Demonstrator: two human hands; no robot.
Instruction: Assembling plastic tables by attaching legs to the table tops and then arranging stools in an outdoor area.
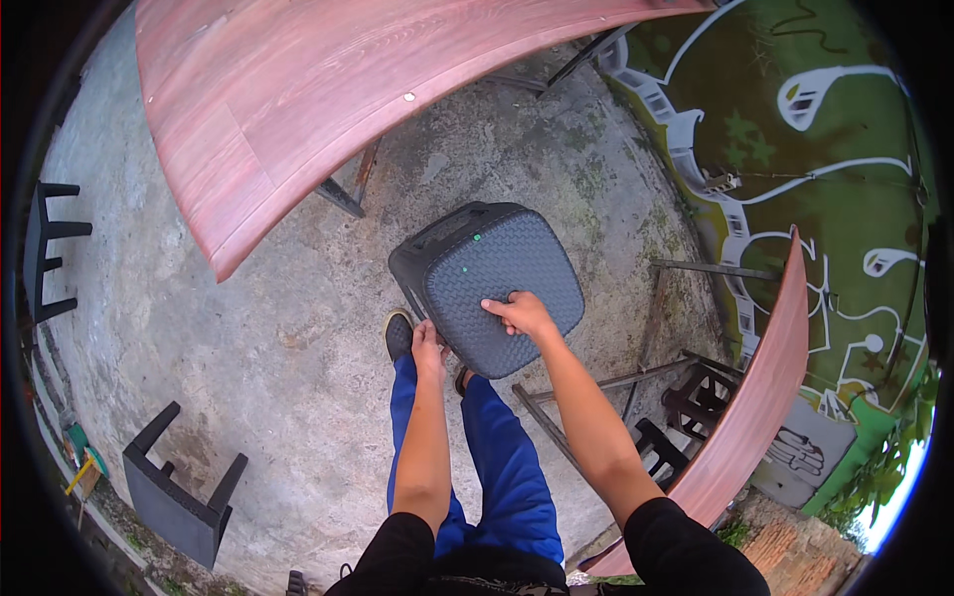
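Observation:
A black plastic stool (502, 258) with a woven-pattern seat stands tilted in front of me, its seat turned up toward me. Two small green specks show on the seat. My left hand (428, 348) is closed on the stool's near left edge, and its fingertips are partly hidden. Over the lower middle of the seat, my right hand (521, 315) touches the surface with one finger stretched to the left. Its other fingers are partly bent, and nothing shows in them.
A long reddish wood-topped table (298, 109) stands ahead, its corner reaching left. Another such table (750, 397) is at right, with dark stools (696, 397) beneath. Two dark stools lie at left, one nearer (179, 497), one farther (45, 248). A painted green wall (755, 109) bounds the right.

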